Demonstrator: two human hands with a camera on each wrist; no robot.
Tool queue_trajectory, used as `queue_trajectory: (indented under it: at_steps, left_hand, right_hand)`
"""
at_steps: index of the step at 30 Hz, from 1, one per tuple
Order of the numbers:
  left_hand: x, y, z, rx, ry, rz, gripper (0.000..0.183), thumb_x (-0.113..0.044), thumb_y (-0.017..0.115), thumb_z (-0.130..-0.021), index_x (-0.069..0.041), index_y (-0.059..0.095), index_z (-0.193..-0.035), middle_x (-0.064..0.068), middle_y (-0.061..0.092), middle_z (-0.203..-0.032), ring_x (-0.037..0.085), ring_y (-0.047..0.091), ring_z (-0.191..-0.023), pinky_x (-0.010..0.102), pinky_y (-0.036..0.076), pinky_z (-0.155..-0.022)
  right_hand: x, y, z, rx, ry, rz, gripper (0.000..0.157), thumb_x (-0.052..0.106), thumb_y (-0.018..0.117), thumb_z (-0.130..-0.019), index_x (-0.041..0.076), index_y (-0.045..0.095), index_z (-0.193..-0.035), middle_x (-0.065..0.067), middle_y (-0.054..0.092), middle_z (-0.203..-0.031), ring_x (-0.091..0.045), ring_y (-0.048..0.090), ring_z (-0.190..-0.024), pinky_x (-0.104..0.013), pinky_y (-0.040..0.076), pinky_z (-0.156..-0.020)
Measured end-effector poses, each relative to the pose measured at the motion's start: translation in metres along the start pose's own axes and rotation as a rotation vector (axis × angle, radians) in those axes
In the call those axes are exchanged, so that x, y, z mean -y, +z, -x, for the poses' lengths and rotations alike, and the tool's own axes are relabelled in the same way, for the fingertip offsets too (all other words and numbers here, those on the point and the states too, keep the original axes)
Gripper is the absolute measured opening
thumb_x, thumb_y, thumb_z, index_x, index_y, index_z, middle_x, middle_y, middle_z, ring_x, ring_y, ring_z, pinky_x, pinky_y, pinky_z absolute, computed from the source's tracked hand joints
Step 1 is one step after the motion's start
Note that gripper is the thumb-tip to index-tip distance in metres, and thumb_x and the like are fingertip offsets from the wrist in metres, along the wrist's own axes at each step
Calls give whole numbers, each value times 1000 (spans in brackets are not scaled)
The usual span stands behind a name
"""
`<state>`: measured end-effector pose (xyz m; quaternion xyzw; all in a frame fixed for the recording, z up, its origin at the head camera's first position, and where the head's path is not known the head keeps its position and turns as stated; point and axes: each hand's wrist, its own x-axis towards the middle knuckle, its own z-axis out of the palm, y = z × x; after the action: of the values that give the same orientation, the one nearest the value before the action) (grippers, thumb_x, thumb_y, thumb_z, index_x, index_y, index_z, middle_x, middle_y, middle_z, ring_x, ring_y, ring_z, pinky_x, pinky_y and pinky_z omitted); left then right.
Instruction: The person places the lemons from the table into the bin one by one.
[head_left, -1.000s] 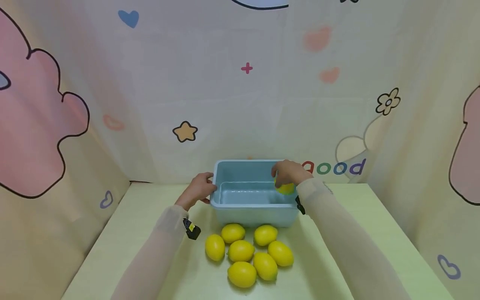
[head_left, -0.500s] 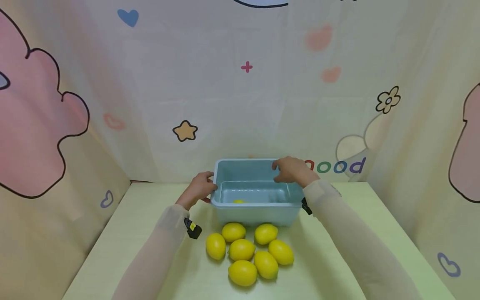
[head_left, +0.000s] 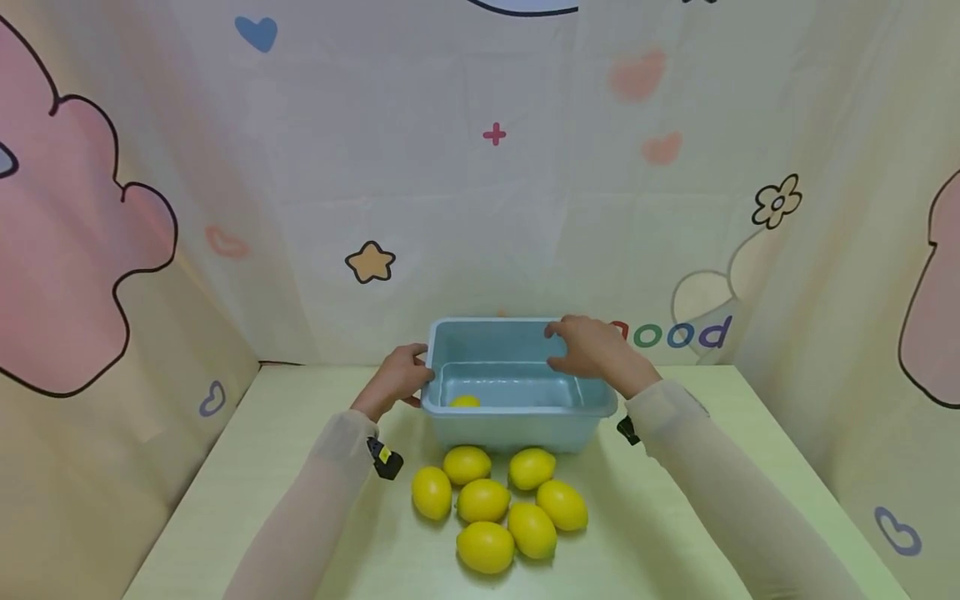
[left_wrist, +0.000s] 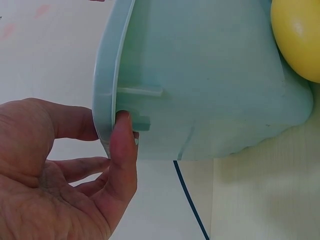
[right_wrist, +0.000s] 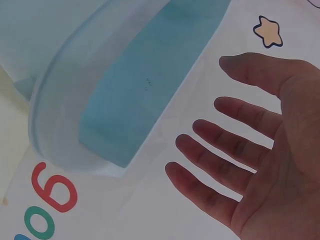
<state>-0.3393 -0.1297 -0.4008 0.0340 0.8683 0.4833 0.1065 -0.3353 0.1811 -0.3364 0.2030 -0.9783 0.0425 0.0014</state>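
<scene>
A light blue plastic basin (head_left: 517,429) stands on the table near the back wall. Its left rim is pinched by my left hand (head_left: 397,377), thumb on one side and fingers on the other, as the left wrist view shows. My right hand (head_left: 596,350) hovers over the basin's right end, fingers spread and holding nothing; in the right wrist view the hand (right_wrist: 260,140) is apart from the rim. Inside the basin, at the front left, one lemon (head_left: 465,402) shows, its lower part hidden by the front wall. Several yellow lemons (head_left: 483,501) lie grouped on the table before it.
The pale table (head_left: 300,467) extends to both sides of the basin. Behind it hangs a light curtain (head_left: 420,167) printed with hearts, a star and coloured letters. Another patterned curtain (head_left: 847,275) hangs at the right.
My right hand has let go of a lemon inside the basin, and that lemon has rolled to the front left. The right hand has drawn slightly rightward; the left hand stays on the rim.
</scene>
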Motion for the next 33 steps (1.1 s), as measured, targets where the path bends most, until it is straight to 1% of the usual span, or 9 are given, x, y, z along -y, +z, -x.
queue_trajectory:
  at_steps: [5, 9, 11, 14, 18, 21, 25, 30, 33]
  left_hand:
    - [0, 0, 0, -4, 4, -1, 58, -9, 58, -92, -5, 41, -147, 21, 61, -122, 28, 68, -95, 37, 62, -60]
    - [2, 1, -1, -6, 8, -1, 57, -9, 57, -92, -5, 41, -147, 21, 61, -121, 27, 68, -93, 36, 62, -60]
    - [3, 2, -2, -6, 6, -6, 57, -9, 58, -92, -5, 42, -147, 21, 61, -121, 27, 68, -91, 36, 62, -60]
    - [4, 3, -2, -3, 8, -16, 57, -10, 58, -92, -5, 42, -146, 21, 61, -121, 27, 68, -90, 36, 62, -60]
    - [4, 2, -1, -3, 16, -15, 57, -9, 58, -92, -5, 42, -147, 22, 61, -122, 28, 68, -93, 37, 62, -60]
    - [3, 2, -1, -5, 14, -16, 57, -9, 58, -92, -5, 42, -147, 22, 61, -123, 29, 68, -96, 37, 62, -60]
    - [2, 2, -1, -5, 5, -18, 58, -10, 58, -92, -5, 41, -147, 22, 61, -124, 29, 67, -96, 37, 62, -61]
    - [3, 2, 0, 3, 6, -16, 58, -9, 57, -92, -4, 40, -147, 22, 60, -124, 29, 67, -95, 36, 62, -60]
    - [2, 2, 2, 2, 14, -7, 58, -8, 56, -92, -4, 40, -148, 23, 61, -123, 31, 68, -97, 37, 62, -60]
  right_hand:
    - [6, -1, 12, -76, -40, 8, 45, 35, 68, -88, 16, 62, -129, -10, 61, -130, -30, 64, -98, -39, 56, -68]
    - [9, 1, 19, -139, -64, 0, 46, 35, 69, -88, 17, 61, -130, -9, 61, -130, -27, 66, -87, -30, 49, -53]
    - [11, 2, 24, -165, -77, 0, 47, 35, 69, -88, 16, 60, -130, -8, 61, -130, -24, 65, -81, -27, 46, -50]
    - [13, 4, 32, -202, -95, -10, 49, 35, 69, -87, 15, 60, -131, -8, 61, -131, -20, 64, -74, -26, 46, -50]
    - [15, 6, 40, -235, -114, -44, 51, 34, 69, -87, 14, 59, -133, -10, 59, -134, -15, 59, -61, -26, 47, -51]
    - [16, 7, 45, -261, -126, -56, 50, 34, 69, -88, 14, 59, -133, -9, 59, -134, -15, 60, -63, -27, 49, -53]
    - [16, 10, 52, -311, -140, -51, 49, 35, 70, -87, 15, 61, -131, -6, 61, -130, -17, 63, -70, -26, 51, -56]
    - [19, 13, 65, -349, -157, -63, 48, 35, 71, -86, 15, 62, -129, -6, 62, -129, -15, 60, -64, -21, 45, -50]
    - [22, 14, 73, -375, -174, -69, 47, 34, 72, -86, 15, 62, -129, -6, 63, -127, -17, 63, -71, -24, 50, -54]
